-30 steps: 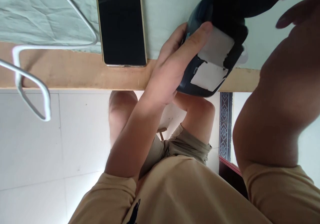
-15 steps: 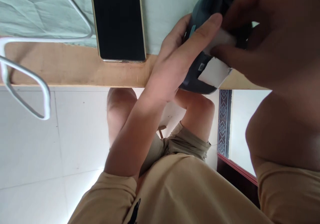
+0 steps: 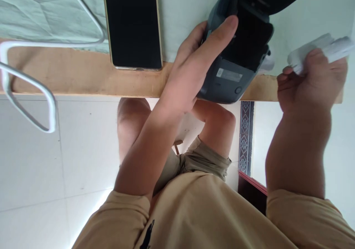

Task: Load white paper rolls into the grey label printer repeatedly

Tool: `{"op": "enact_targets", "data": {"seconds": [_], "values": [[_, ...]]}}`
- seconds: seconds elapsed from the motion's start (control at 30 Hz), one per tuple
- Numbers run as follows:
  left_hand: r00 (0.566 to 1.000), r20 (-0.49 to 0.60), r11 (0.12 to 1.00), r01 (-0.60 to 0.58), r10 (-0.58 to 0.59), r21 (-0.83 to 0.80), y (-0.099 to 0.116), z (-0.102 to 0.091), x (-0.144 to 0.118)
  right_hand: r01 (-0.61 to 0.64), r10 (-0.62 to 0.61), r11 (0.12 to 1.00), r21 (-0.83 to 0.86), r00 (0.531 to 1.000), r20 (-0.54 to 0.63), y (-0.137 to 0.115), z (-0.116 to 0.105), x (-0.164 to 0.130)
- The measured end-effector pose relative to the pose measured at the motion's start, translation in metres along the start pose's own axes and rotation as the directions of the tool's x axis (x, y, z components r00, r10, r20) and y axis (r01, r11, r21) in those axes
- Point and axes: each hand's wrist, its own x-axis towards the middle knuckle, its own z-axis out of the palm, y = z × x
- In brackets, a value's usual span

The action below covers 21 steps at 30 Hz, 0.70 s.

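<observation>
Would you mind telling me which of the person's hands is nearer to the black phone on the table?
Left. The left hand grips the dark device just beside the phone; the right hand, holding white paper, is beyond the device.

A home, by the look of it, with a plain desk used for small work; the wooden table (image 3: 83,79) has a bare edge and a pale green cloth (image 3: 41,12) spread over it; a smartphone (image 3: 133,25) lies there beside a white wire clothes hanger (image 3: 30,75) and a small dark label printer (image 3: 235,56); below, large white floor tiles (image 3: 33,156) run to a strip of patterned tile (image 3: 246,130), as in a lived-in room
</observation>
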Motion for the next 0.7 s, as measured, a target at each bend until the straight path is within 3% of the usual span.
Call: {"op": "enact_targets", "data": {"seconds": [0.07, 0.13, 0.2, 0.3, 0.4, 0.5, 0.53, 0.63, 0.7], "values": [[0.999, 0.044, 0.999, -0.030, 0.029, 0.031, -0.004, -0.003, 0.002, 0.147, -0.147, 0.985, -0.091, 0.989, 0.000, 0.005, 0.003, 0.002], [0.998, 0.050, 0.998, -0.039, 0.036, 0.046, -0.007, -0.005, 0.004, 0.350, -0.343, 0.923, -0.163, 0.937, 0.068, 0.009, 0.003, 0.003], [0.997, 0.059, 0.997, -0.057, 0.055, 0.045, -0.009, -0.007, 0.006, 0.476, -0.461, 0.847, -0.236, 0.879, 0.119, 0.015, 0.003, 0.005], [0.992, 0.093, 0.996, -0.084, 0.080, 0.043, -0.010, -0.011, 0.008, 0.447, -0.419, 0.816, -0.367, 0.894, 0.157, 0.023, 0.003, 0.006], [0.987, 0.133, 0.994, -0.095, 0.088, 0.047, -0.010, -0.013, 0.009, 0.453, -0.436, 0.807, -0.380, 0.890, 0.136, 0.014, 0.005, -0.008], [0.990, 0.120, 0.996, -0.078, 0.072, 0.049, -0.010, -0.011, 0.009, 0.589, -0.615, 0.684, -0.431, 0.783, 0.094, -0.015, 0.013, -0.038], [0.994, 0.081, 0.996, -0.076, 0.071, 0.054, -0.010, -0.009, 0.009, 0.608, -0.628, 0.667, -0.430, 0.770, 0.113, -0.025, 0.019, -0.049], [0.997, 0.043, 0.994, -0.071, 0.068, 0.081, -0.010, -0.005, 0.008, 0.588, -0.522, 0.649, -0.483, 0.806, 0.280, -0.043, 0.042, -0.071], [0.997, 0.049, 0.991, -0.069, 0.064, 0.112, -0.010, -0.005, 0.008, 0.508, -0.415, 0.626, -0.592, 0.860, 0.298, -0.043, 0.056, -0.075]]}}
